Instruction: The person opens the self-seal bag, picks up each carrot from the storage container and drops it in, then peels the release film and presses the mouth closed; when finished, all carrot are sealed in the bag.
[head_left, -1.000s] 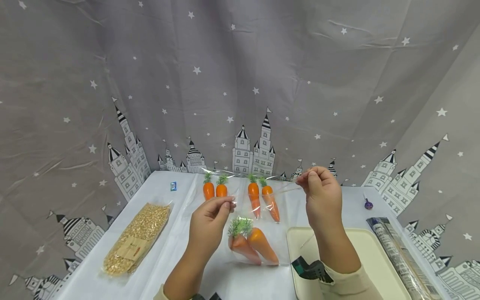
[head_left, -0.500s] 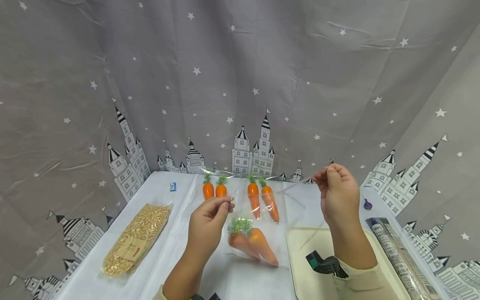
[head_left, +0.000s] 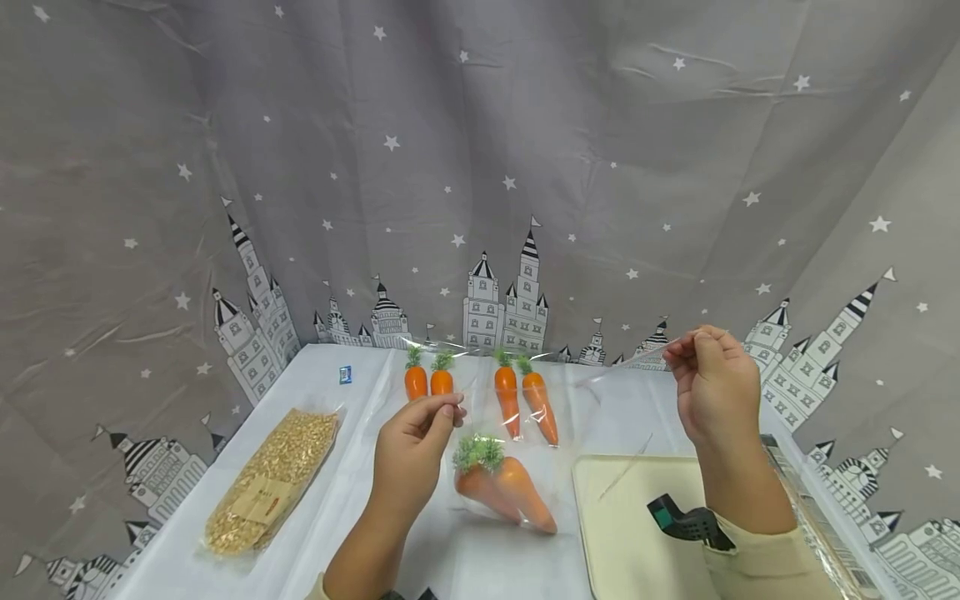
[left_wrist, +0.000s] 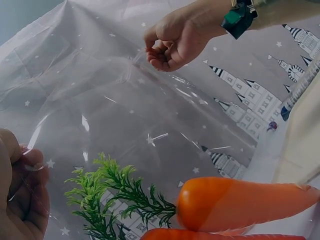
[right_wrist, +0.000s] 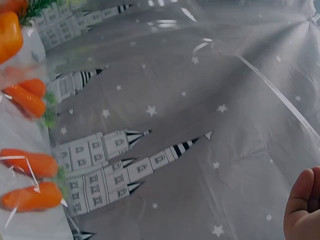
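Note:
A large clear plastic bag with two big green-topped carrots (head_left: 525, 496) hangs in front of me. My left hand (head_left: 412, 446) pinches its film between thumb and fingertips, above and left of the carrots. Farther right and higher, my right hand (head_left: 716, 387) pinches the thin clear film, which stretches back toward the bag. In the left wrist view the clear plastic (left_wrist: 115, 95) spreads between both hands, beside the carrot (left_wrist: 220, 202). The right wrist view shows part of the right hand (right_wrist: 302, 207) and a pale straight line on the film. The film's exact edges are hard to see.
Smaller carrots (head_left: 507, 392) in clear plastic lie at the back of the white table. A bag of pale grains (head_left: 273, 483) and a small blue packet (head_left: 345, 375) are left. Right are a cream tray (head_left: 637, 542) and a long wrapped bundle (head_left: 813, 508), partly behind my arm.
My right hand has moved steadily right, drawing the clear film farther out from the left hand. My left hand and the two big carrots have hardly moved.

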